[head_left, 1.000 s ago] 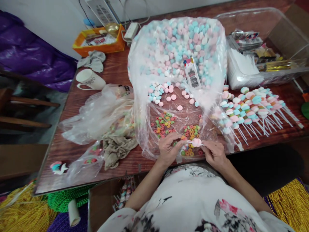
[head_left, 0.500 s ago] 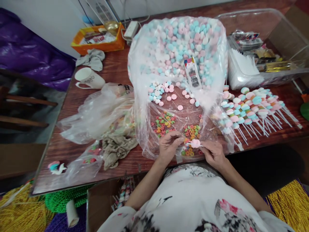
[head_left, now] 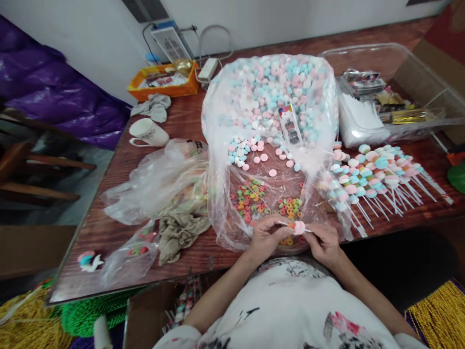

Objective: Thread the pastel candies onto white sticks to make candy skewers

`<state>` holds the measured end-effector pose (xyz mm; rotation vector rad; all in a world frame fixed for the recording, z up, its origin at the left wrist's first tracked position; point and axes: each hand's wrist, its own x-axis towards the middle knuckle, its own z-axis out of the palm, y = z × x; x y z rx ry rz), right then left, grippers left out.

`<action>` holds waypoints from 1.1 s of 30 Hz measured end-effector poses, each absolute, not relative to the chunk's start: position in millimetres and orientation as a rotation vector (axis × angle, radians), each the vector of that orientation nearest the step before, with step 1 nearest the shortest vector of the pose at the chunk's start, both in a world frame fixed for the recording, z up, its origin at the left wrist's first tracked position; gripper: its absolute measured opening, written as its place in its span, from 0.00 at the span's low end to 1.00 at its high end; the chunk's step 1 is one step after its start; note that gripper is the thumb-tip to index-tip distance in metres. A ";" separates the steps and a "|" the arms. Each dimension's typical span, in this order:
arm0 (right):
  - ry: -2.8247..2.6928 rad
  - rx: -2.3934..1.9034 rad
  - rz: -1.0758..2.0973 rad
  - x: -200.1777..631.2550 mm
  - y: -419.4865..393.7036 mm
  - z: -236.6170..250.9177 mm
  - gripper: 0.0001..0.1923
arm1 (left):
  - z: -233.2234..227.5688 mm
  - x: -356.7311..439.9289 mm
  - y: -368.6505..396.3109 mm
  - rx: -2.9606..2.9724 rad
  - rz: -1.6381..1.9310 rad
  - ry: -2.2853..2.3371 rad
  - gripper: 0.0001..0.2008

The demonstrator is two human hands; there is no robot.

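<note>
The right hand [head_left: 324,243] pinched the right end of a thin white stick [head_left: 308,230], which lay nearly level above the near edge of a crumpled clear plastic bag [head_left: 219,203]. Round pink candies [head_left: 299,228] were threaded at its middle. The left hand [head_left: 265,237] pinched at a small orange ring [head_left: 291,225] just left of them. Sound practice, it was judged, called for a firm right grip, a straight stick and light, even pressure, lest the ring crack.
</note>
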<state>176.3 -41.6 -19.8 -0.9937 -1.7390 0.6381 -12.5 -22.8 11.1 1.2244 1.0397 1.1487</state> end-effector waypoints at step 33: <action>-1.687 -1.010 0.858 176.3 -35.7 -20.0 0.12 | 24.9 -66.1 201.8 2.564 0.232 1.504 0.11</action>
